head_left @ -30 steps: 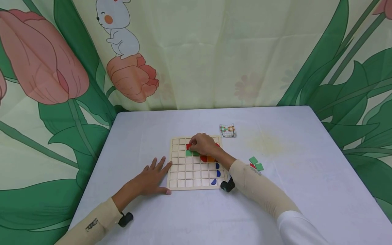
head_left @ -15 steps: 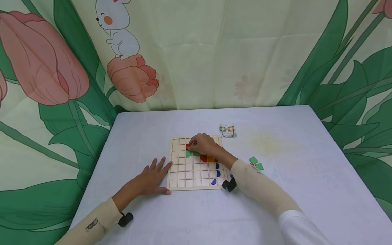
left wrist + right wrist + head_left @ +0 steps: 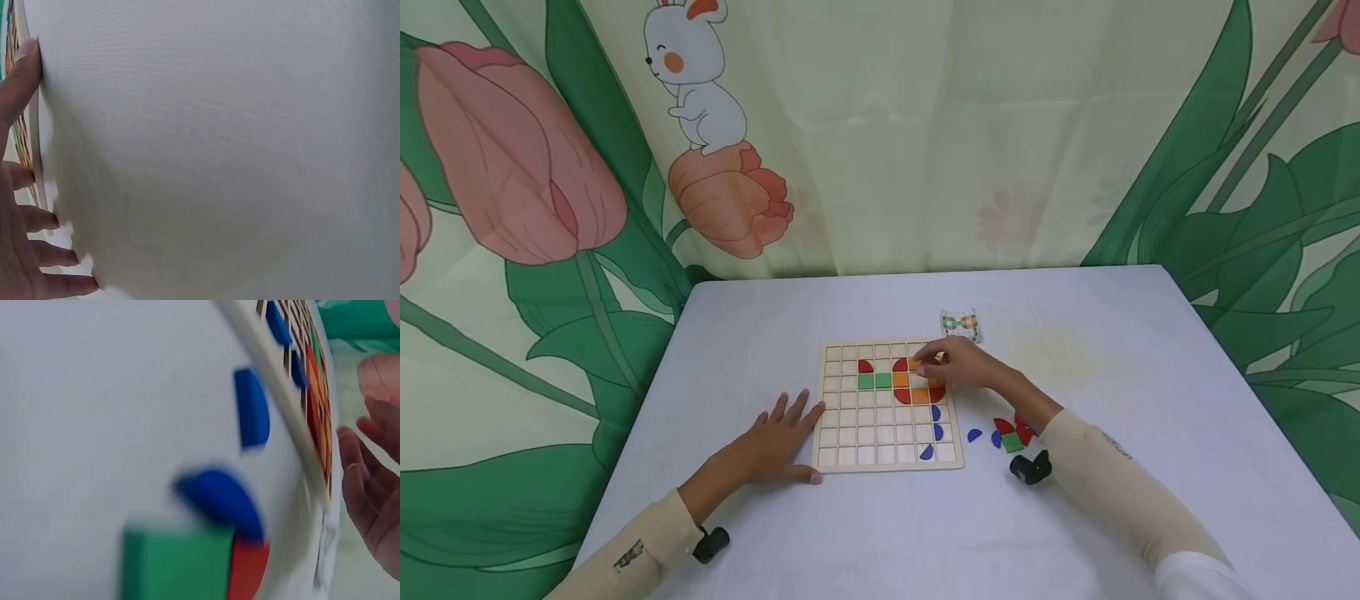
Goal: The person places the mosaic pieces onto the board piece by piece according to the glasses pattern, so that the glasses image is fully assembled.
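Note:
In the head view a pale wooden grid board (image 3: 872, 433) lies on the table. My left hand (image 3: 771, 446) rests flat beside it with spread fingers; index finger and thumb touch its left edge. Over the board's upper right hovers my right hand (image 3: 962, 364), fingers loosely bent; the right wrist view shows no piece between them. A red quarter-round tile (image 3: 865, 367) sits in a cell above a green square tile (image 3: 866, 381). Red and orange tiles, including an orange square (image 3: 920, 396), form a cluster partly hidden by the right hand. Blue half-round tiles (image 3: 937, 432) lie in right-hand cells.
Right of the board lie a blue half-round piece (image 3: 974, 435) and a loose pile with a green square (image 3: 1012, 442) and red quarter-rounds (image 3: 1003, 426); my right forearm hides part of that area. Behind the board is a small pattern card (image 3: 966, 325).
My right hand has let go of the red quarter-round tile, which now sits in its cell, and has moved right across the board. My left hand stays put.

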{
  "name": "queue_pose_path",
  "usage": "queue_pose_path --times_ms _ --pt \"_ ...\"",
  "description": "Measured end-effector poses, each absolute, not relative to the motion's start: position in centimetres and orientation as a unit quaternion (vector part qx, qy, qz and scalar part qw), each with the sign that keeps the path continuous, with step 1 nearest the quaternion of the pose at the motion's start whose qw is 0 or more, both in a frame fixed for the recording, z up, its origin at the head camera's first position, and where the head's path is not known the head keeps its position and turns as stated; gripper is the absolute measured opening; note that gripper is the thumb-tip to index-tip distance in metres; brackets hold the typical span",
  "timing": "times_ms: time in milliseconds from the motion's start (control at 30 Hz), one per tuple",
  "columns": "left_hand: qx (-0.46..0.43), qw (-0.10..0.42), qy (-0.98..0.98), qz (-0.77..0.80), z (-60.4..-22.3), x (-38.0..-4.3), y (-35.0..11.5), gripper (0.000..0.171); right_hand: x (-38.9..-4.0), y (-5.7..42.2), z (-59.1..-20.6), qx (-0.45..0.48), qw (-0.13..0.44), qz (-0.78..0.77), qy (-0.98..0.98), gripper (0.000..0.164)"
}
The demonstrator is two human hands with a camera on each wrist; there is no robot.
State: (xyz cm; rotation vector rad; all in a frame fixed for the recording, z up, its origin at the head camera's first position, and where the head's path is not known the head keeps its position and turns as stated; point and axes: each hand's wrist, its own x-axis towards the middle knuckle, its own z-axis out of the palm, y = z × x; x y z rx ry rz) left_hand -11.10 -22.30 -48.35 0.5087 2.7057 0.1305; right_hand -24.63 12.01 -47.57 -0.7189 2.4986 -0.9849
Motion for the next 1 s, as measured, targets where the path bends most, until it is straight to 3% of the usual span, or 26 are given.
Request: queue_pose_path --times_ms 500,1000 --pt "0.180 0.190 0.965 0.034 -48.7 -11.1 -22.3 0.109 -21.0 23.7 -48.6 -0.172 0.166 -0.299 0.924 0.032" --pt "0.185 0.189 0.964 0.033 -48.6 -11.2 -22.4 0.110 -18.9 26.3 -49.6 -0.132 0.100 -0.294 0.941 0.031"
